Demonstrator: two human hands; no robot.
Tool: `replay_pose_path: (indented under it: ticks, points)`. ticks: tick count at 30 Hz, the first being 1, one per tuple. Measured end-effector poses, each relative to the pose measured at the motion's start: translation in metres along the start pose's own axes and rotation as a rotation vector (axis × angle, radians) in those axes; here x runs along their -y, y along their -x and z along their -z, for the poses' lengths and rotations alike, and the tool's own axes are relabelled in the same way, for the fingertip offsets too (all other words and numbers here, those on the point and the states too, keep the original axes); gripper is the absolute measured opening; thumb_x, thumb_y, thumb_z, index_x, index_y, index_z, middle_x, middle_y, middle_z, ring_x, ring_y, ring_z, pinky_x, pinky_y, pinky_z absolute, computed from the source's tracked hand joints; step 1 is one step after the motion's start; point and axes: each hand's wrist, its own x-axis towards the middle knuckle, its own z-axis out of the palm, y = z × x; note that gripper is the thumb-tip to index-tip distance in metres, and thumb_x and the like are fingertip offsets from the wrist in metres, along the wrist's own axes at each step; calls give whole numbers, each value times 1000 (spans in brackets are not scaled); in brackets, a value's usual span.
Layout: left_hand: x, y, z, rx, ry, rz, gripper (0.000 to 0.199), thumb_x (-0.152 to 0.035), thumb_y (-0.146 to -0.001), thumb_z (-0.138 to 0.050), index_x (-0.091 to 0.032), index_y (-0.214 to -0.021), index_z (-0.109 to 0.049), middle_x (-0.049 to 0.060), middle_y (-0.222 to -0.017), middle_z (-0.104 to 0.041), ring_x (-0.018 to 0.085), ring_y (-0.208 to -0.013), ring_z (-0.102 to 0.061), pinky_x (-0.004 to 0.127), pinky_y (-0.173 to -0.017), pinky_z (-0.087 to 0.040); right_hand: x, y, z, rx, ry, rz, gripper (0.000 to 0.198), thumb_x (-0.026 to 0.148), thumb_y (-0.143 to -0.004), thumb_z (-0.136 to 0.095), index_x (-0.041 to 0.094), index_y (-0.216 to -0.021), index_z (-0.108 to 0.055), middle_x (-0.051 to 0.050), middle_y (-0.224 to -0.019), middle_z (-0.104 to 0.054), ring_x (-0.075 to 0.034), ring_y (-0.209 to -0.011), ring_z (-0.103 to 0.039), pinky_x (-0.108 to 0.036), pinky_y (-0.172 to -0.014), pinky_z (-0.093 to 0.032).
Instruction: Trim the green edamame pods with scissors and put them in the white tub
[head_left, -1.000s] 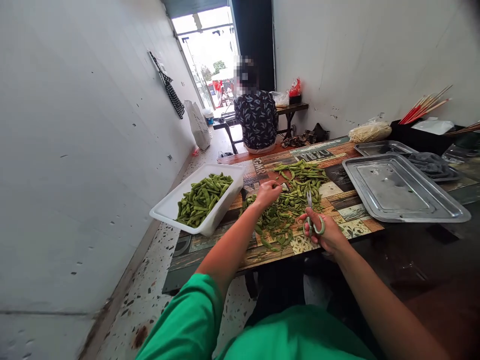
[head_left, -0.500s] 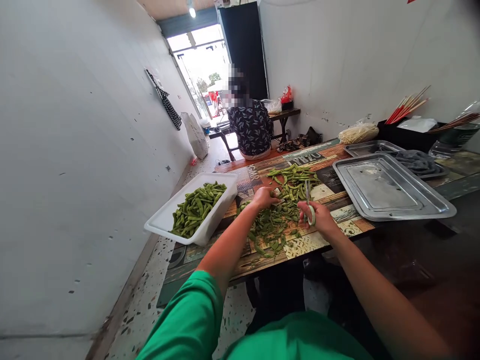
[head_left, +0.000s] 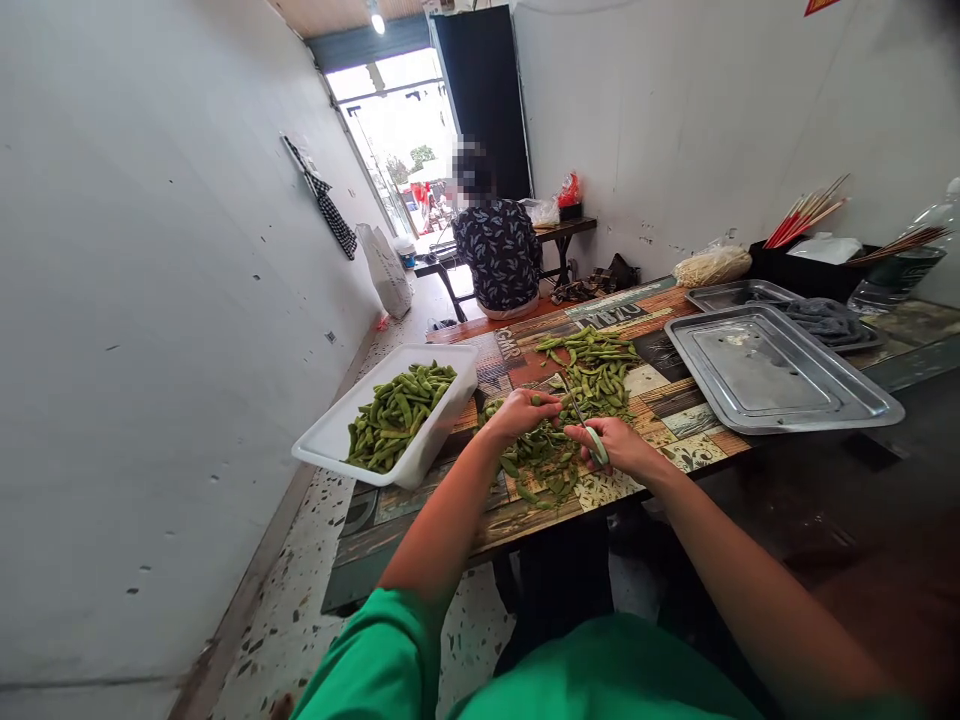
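Note:
My left hand is closed on a green bean pod, held above the table. In my right hand is a pair of scissors with pale green handles; the blades point up and left, close beside the left fingers. Whether the blades touch the pod I cannot tell. Beyond my hands lies a pile of pods on the table. Loose green trimmings are scattered beneath and in front of my hands. To the left, a white plastic tub holds a heap of pods.
The patterned table carries a metal tray, another tray with grey contents, a black box of skewers, a plastic bottle and a bag of pale strips. A person sits ahead, back turned.
My left hand has lifted from the pile with a pod. My right hand has moved left, tilting the scissors from upright toward the left hand.

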Motion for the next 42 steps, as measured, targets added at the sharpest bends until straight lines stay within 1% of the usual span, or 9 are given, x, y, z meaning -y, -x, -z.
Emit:
replay_pose_path:
  ticks: [7, 11, 17, 25, 29, 31, 34, 38, 42]
  points:
    - [-10, 7, -2, -43, 3, 41, 40, -42, -57, -76, -9, -79, -74, 0, -56, -58, 8, -56, -43, 24, -57, -33, 3, 3, -1, -30, 148, 140, 48, 61, -68, -65, 15, -81, -62, 3, -60, -52, -10, -53, -49, -20, -46, -36]
    - [-10, 6, -1, -39, 25, 53, 38, -40, -54, -78, -9, -75, -73, -2, -52, -55, 7, -53, -40, 24, -55, -32, 0, 3, -2, -36, 61, 142, 44, 58, -67, -66, 15, -74, -61, 5, -52, -49, -9, -46, -45, -21, -44, -35]
    - [7, -7, 1, -39, 392, 166, 38, -34, -57, -78, -10, -85, -67, -5, -52, -48, 1, -40, -29, 20, -42, -19, 0, 4, -4, -130, -118, 55, 44, 58, -65, -68, 17, -65, -53, 5, -47, -51, -9, -37, -47, -20, -35, -31]
    - [5, -9, -7, -39, 573, 131, 15, -13, -68, -66, -9, -81, -60, 7, -75, -66, 0, -41, -38, 16, -40, -22, 6, 11, -12, -35, -169, -18, 41, 55, -67, -70, 18, -69, -52, 4, -51, -53, -8, -36, -47, -18, -28, -29]
    - [-1, -10, -19, -129, 588, 208, 12, -6, -72, -52, -7, -82, -59, 10, -75, -65, 7, -57, -57, 17, -49, -36, 5, 2, -19, -87, -217, -39, 40, 55, -70, -68, 17, -71, -53, 5, -49, -52, -8, -34, -46, -19, -27, -29]
    - [0, -10, -19, -234, 459, 147, 16, -7, -74, -48, -8, -84, -62, 8, -75, -64, 9, -63, -58, 19, -56, -41, 2, -2, -12, -132, -284, -54, 39, 54, -71, -67, 17, -74, -55, 4, -49, -52, -9, -37, -50, -18, -28, -30]
    - [3, -8, -10, -355, 4, -34, 20, -16, -76, -52, -12, -87, -68, 3, -73, -62, 9, -64, -54, 21, -61, -40, -2, -1, 9, -194, -373, -79, 37, 51, -72, -67, 16, -77, -57, 3, -50, -54, -10, -39, -51, -17, -28, -29]
    - [6, -13, -5, -234, -392, -121, 23, -30, -74, -60, -15, -85, -74, 2, -67, -61, 13, -68, -53, 23, -64, -39, -5, 9, 31, -240, -388, -81, 32, 48, -75, -66, 17, -77, -59, 1, -53, -55, -10, -41, -51, -18, -28, -28]
    - [8, -36, -19, -223, -626, -60, 22, -28, -71, -64, -17, -86, -74, 6, -75, -65, 18, -76, -57, 25, -68, -40, -6, 15, 25, -208, -351, -64, 33, 49, -73, -67, 17, -75, -59, 0, -54, -55, -12, -42, -51, -19, -28, -29]
